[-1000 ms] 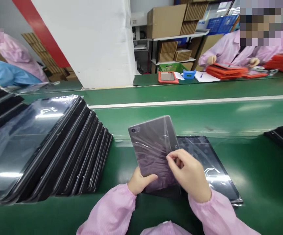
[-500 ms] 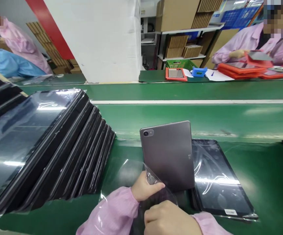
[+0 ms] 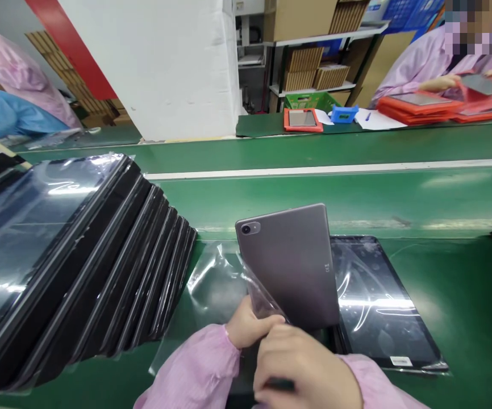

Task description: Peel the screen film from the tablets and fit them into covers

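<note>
I hold a grey tablet (image 3: pixel 291 264) upright with its back and camera lens facing me. My left hand (image 3: pixel 248 326) is closed on its lower left corner, where a clear plastic film (image 3: pixel 218 284) hangs loose to the left. My right hand (image 3: pixel 303 366) is closed low in front of the tablet's bottom edge, gripping something dark I cannot make out. Both sleeves are pink. Behind the grey tablet, a black tablet in clear wrap (image 3: pixel 382 304) lies flat on the green bench (image 3: pixel 463 295).
A fanned row of black wrapped tablets (image 3: pixel 79 255) leans at the left. A green conveyor (image 3: pixel 357 193) with a white line runs across. Beyond it a person in pink handles orange cases (image 3: pixel 420 105). An orange-cased tablet (image 3: pixel 302 119), shelves with boxes and other people stand behind.
The clear film has come off the grey tablet, which was wrapped a second ago. My right hand dropped from the tablet's face to its bottom edge. The loose film now spreads left.
</note>
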{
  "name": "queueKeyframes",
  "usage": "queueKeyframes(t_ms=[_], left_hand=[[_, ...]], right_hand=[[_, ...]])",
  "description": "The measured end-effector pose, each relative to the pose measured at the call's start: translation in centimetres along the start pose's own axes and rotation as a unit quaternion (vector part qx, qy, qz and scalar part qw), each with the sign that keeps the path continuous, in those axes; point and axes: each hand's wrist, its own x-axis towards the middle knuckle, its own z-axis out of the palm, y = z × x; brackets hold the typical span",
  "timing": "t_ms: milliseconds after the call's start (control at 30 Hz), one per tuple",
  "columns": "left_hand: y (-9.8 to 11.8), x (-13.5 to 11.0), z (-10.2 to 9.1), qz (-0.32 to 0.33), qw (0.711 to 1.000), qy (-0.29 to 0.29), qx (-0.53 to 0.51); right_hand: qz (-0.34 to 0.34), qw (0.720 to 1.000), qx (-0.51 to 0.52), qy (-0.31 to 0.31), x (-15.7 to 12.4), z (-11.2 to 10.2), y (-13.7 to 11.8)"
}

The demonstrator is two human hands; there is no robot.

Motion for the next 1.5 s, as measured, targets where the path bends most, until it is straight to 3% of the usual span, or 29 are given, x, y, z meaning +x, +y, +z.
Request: queueKeyframes(t_ms=[67,133,233,300,367,467,533,633,700,800,867,967,1033,1133,1233,1333,1400,1433,1500], left_hand=[[0.0,0.0,-0.1,0.000,1.000,0.013,0.000],[0.2,0.0,-0.1,0.009,1.000,0.022,0.002],[0.6,0.0,-0.3,0.009,0.999,0.044,-0.005],[0.7,0.1,-0.5,-0.004,0.999,0.042,-0.016],[0.5,0.2,-0.8,-0.012,0.999,0.034,-0.035],[0.2,0.2,-1.1,-0.017,0.998,0.021,-0.059],[0.1,0.1,-1.3,-0.029,0.997,0.009,-0.076],[0.3,-0.2,-1.2,-0.063,0.991,0.001,-0.115],[0.5,-0.2,-1.0,-0.061,0.988,-0.027,-0.138],[0.6,-0.1,-0.7,-0.024,0.986,-0.053,-0.159],[0.7,-0.3,-0.6,-0.014,0.985,-0.054,-0.162],[1.0,-1.2,-1.1,-0.021,0.981,-0.066,-0.182],[1.7,-2.0,-1.8,-0.046,0.979,-0.022,-0.200],[2.9,-2.6,-3.3,-0.137,0.967,0.147,-0.157],[3.6,-2.4,-4.2,-0.192,0.949,0.239,-0.079],[3.2,-1.9,-4.2,-0.179,0.957,0.222,-0.058],[2.8,-1.5,-3.7,-0.166,0.963,0.206,-0.057],[2.6,-1.3,-3.3,-0.164,0.966,0.194,-0.053],[2.6,-1.0,-2.4,-0.171,0.971,0.166,-0.027]], right_hand=[[0.050,0.994,0.003,0.101,0.0,-2.3,0.0],[0.120,0.967,-0.009,0.226,-0.6,-4.6,0.7],[0.217,0.873,-0.002,0.438,-2.6,-7.1,2.8],[0.260,0.817,0.029,0.514,-3.9,-7.6,4.3],[0.309,0.805,0.078,0.501,-4.7,-7.3,5.4],[0.369,0.833,0.184,0.368,-4.6,-6.3,5.9],[0.370,0.844,0.258,0.289,-4.1,-6.0,5.3],[0.360,0.843,0.304,0.259,-3.4,-7.1,3.2],[0.353,0.852,0.280,0.268,-3.2,-8.7,1.2],[0.338,0.880,0.165,0.289,-3.0,-10.1,-1.7],[0.342,0.894,0.060,0.284,-2.5,-9.6,-3.3],[0.324,0.917,-0.043,0.230,-1.5,-7.2,-4.6],[0.293,0.941,-0.026,0.169,-1.2,-5.7,-4.8],[0.289,0.946,0.016,0.143,-2.3,-5.7,-3.8],[0.350,0.896,-0.053,0.269,-5.9,-8.1,-1.5],[0.463,0.780,-0.165,0.388,-11.3,-10.7,1.2],[0.547,0.700,-0.238,0.392,-14.9,-11.4,2.5],[0.573,0.678,-0.253,0.385,-16.3,-11.2,3.0],[0.600,0.670,-0.245,0.362,-18.3,-10.1,3.6]])
